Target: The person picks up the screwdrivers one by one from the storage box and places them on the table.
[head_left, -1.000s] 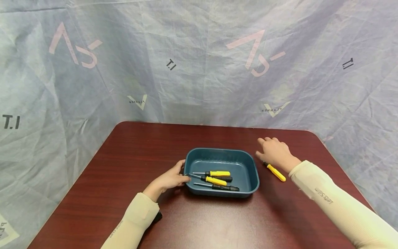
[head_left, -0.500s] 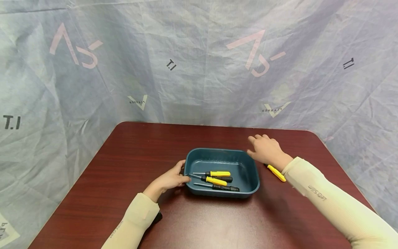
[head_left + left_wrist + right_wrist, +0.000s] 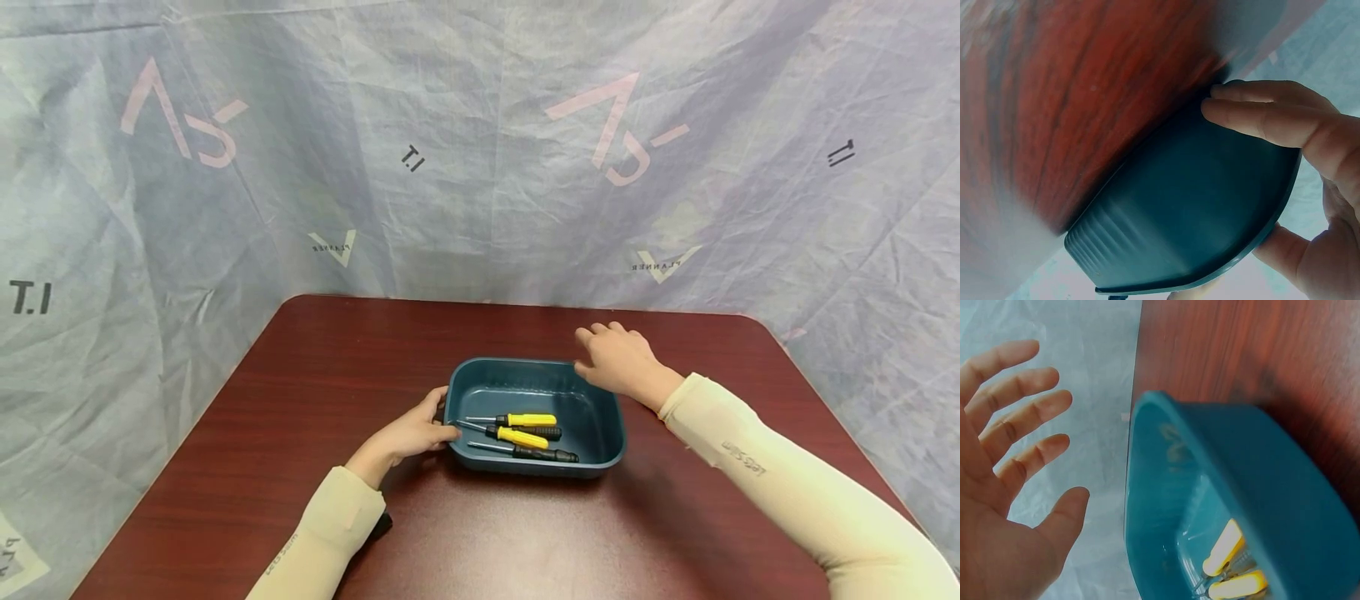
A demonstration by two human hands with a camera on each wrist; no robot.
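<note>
A dark teal plastic bin (image 3: pixel 532 469) stands on the table with several screwdrivers lying inside. Two have yellow handles, an upper yellow screwdriver (image 3: pixel 532 420) and a lower yellow screwdriver (image 3: pixel 522 437); a black-handled screwdriver (image 3: pixel 546 455) lies nearest the front wall, and another black handle shows partly beneath the yellow ones. My left hand (image 3: pixel 411 432) grips the bin's left end, thumb over the rim and fingers against the outer wall (image 3: pixel 1172 181). Above the bin's back right corner is my right hand (image 3: pixel 618 362), its fingers spread and holding nothing in the right wrist view.
The dark red wooden table (image 3: pixel 360 333) has rounded far corners. Behind it hangs a grey printed cloth (image 3: pixel 480 208). A small black object (image 3: pixel 382 525) shows beside the left sleeve (image 3: pixel 341 508).
My right hand has moved left, from beside the bin to over its right end. A yellow screwdriver on the table at right is now hidden behind the right arm. Left hand and bin stay put.
</note>
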